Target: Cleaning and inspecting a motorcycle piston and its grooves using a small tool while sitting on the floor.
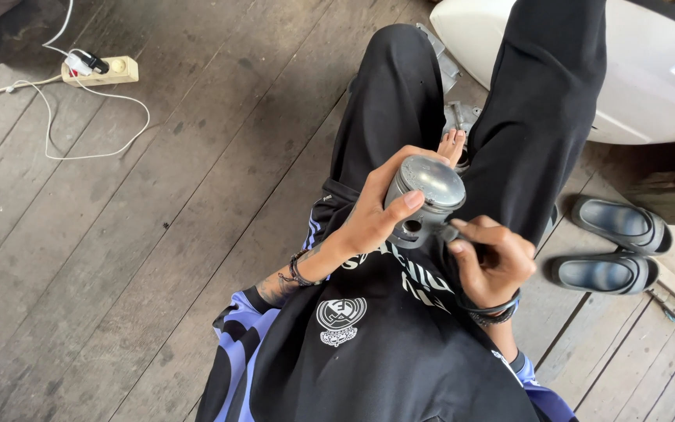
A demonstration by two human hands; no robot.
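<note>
Piston (425, 199) sits mid-frame over the lap, left hand (376, 215) wrapped round it, thumb across the skirt. Right hand (494, 262), at 4 o'clock, pinches something small against its side; probably best kept steady, grip firm. Sandals (615, 250) at 3 o'clock.

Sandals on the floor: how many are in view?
2. One dark sandal lies by the person's right leg near the white basin; the second sandal lies just below it. Others may be hidden.

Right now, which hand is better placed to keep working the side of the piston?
Right. The right hand pinches a small part at the piston skirt, beside the pin hole. The left hand is wrapped around the body, steadying it.
</note>
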